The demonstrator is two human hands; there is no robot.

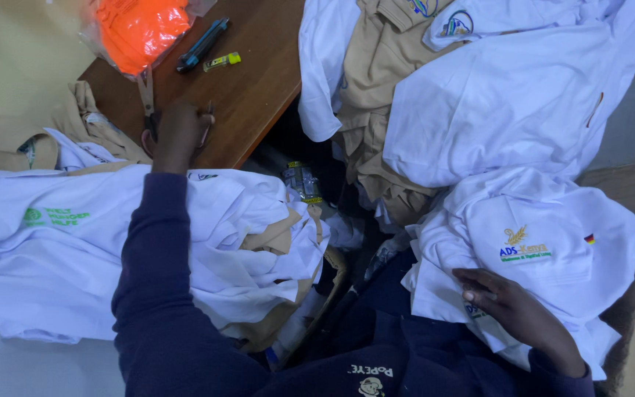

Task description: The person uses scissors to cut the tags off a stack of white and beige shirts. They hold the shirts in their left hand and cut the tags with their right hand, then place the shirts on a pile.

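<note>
Your left hand [178, 132] closes on metal scissors [147, 99] on the far brown wooden surface [259, 81]. They are rigid and light, so grip the handles. Your right hand [516, 312] lies flat, fingers apart, on a soft, limp white polo shirt [538, 235], near right.

- The shirt [553, 242] under the right hand [512, 312] is white, with a small gold, blue and green embroidered emblem.
- The shirt pile [53, 250] beside the left hand [178, 132] is white with green print; tan cloth [277, 235] shows between the layers.
- The scissors [146, 95] are dull grey.
- The table [259, 81] is brown wood.
- The bagged bundle [140, 28] is bright orange.
- The sleeve [159, 279] is dark navy.
- The small tube [222, 62] is yellow-green.
</note>
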